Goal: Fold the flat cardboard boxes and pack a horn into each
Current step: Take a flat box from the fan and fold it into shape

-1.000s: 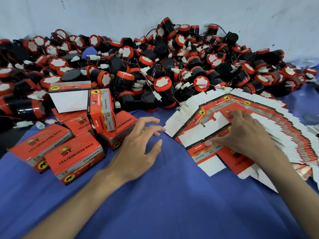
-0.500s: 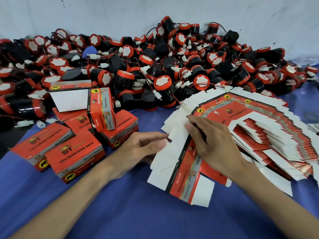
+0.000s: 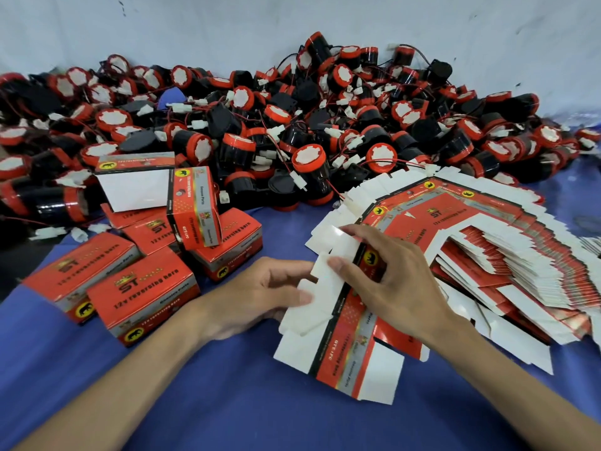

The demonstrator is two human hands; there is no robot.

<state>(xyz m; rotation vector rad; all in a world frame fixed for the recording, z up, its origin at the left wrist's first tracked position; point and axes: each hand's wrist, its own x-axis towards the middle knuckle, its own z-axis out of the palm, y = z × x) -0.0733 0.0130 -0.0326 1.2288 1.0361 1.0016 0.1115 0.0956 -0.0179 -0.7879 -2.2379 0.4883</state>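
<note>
one flat box (image 3: 344, 349) is held tilted just left of the fanned stack of flat boxes (image 3: 507, 255), its near end low over the blue cloth (image 3: 211, 405) and its far end raised between both hands. the left hand (image 3: 257, 297), on the side of the flat box away from the stack, has its fingers tucked under the white side flaps with the thumb laid on top, so it grips the flap edge. the right hand (image 3: 396, 288) lies over the stack's near edge, fingers curled down on the red printed panel and thumb pressing a white flap, holding the same box. beyond the stack and spreading far to its left, against the pale wall (image 3: 195, 30), sits the heap of black and red horns (image 3: 292, 131) with white plugs on thin wires. well left of the stack, past the left hand, a cluster of folded boxes (image 3: 143, 297) rests on the cloth; an upright box (image 3: 193, 206) stands on top, and behind it an open box (image 3: 133, 187) shows a white flap
</note>
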